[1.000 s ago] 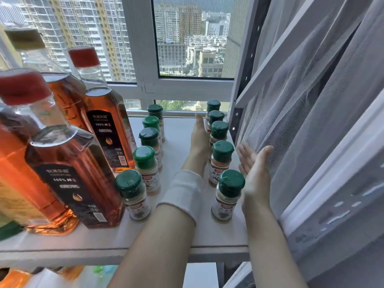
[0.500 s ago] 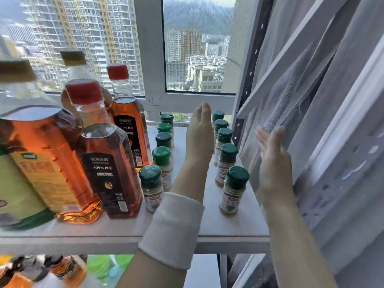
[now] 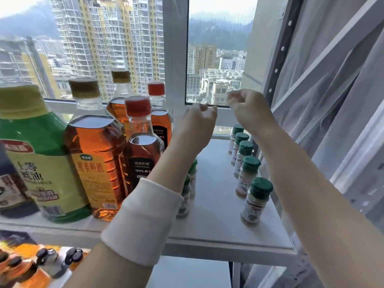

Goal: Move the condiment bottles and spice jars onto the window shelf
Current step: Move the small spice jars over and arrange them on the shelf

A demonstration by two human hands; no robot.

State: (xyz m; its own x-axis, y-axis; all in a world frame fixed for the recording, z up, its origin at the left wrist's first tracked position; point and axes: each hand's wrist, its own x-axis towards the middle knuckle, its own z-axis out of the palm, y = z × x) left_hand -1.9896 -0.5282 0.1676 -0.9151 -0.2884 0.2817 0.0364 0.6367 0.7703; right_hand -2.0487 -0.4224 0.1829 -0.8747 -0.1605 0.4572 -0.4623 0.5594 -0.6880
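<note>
On the white window shelf (image 3: 216, 229) stand several amber oil bottles with red caps (image 3: 141, 150), a large amber bottle (image 3: 95, 159) and a green-labelled bottle (image 3: 41, 163) at the left. A row of green-capped spice jars (image 3: 247, 177) lines the right edge; another row (image 3: 188, 194) is mostly hidden behind my left forearm. My left hand (image 3: 197, 123) and my right hand (image 3: 249, 109) are both raised above the shelf in front of the window frame, fingers loosely curled, holding nothing.
A sheer white curtain (image 3: 332, 100) hangs close on the right beside a metal rack upright (image 3: 278, 65). Below the shelf at the lower left lie more bottles with dark caps (image 3: 41, 262). The window glass (image 3: 214, 59) is right behind the shelf.
Both hands have lifted off the shelf between the jar rows and risen toward the window frame, fingers curling from straight to loose. The view has pulled back and shifted left, showing more bottles.
</note>
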